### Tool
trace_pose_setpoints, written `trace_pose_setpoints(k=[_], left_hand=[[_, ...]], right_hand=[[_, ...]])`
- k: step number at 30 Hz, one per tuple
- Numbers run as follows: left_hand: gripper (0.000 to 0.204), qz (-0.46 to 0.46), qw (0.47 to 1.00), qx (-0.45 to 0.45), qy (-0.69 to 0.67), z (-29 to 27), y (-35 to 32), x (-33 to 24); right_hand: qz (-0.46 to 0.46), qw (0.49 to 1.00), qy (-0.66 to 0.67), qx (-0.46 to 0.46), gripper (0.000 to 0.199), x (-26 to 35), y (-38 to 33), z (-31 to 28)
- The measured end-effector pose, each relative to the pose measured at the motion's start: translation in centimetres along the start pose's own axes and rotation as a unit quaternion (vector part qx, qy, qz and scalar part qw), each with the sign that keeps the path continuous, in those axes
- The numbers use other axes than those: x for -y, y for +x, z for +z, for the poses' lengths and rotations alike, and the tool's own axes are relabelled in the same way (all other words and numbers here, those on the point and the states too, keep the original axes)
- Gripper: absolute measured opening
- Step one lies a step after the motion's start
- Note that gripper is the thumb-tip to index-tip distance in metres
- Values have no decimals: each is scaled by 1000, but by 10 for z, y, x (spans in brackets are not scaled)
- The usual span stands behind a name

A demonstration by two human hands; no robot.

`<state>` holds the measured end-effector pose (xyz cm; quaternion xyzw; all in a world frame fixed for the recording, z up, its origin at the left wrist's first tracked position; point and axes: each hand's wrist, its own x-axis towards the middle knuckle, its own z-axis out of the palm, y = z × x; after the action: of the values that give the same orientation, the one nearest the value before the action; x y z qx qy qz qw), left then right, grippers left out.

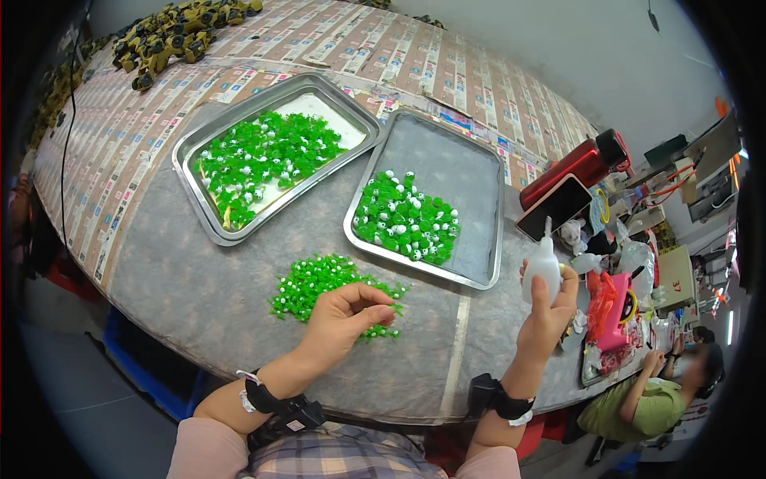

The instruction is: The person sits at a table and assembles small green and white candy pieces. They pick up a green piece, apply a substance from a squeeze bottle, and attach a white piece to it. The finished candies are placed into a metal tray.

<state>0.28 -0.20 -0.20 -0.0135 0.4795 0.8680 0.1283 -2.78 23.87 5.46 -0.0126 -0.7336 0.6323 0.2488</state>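
Note:
In my right hand (pixel 542 315), raised over the table's right side, is a small white squeeze bottle (pixel 542 273) with its thin nozzle pointing up. My left hand (pixel 343 319) pinches a small green plastic piece (pixel 396 308) between thumb and fingertips; the fingers partly hide it. Just behind and beside that hand lies a loose pile of small green pieces with white tips (pixel 307 283). Beyond it, a metal tray (pixel 481 281) holds green pieces with white, black-dotted balls (pixel 407 219) in its near left part. A second metal tray (pixel 227 237), farther left, contains many similar green-and-white pieces (pixel 275 152).
At the right stand a red thermos (pixel 562 176) and a dark-screened phone (pixel 554 207) propped against it. Nearer are plastic bags and a pink container (pixel 613 323). Yellow-and-black toy vehicles (pixel 171 40) are heaped far left. A co-worker in green (pixel 638 407) sits at the right.

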Motion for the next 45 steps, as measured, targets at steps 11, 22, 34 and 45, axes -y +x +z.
trace_pose_setpoints(k=[11, 22, 34, 45], left_hand=[[11, -13, 1000, 15, -1, 3, 1, -2], [8, -3, 1000, -9, -2, 2, 4, -1], [11, -3, 998, 26, -52, -2, 0, -2], [10, -29, 996, 26, -75, 1, 2, -2]], right_hand=[[-56, 938, -338, -53, 36, -75, -3, -71], [-292, 831, -360, 308, 27, -38, 26, 52], [167, 894, 63, 410, 15, -13, -20, 54], [243, 888, 178, 346, 17, -14, -49, 67]])
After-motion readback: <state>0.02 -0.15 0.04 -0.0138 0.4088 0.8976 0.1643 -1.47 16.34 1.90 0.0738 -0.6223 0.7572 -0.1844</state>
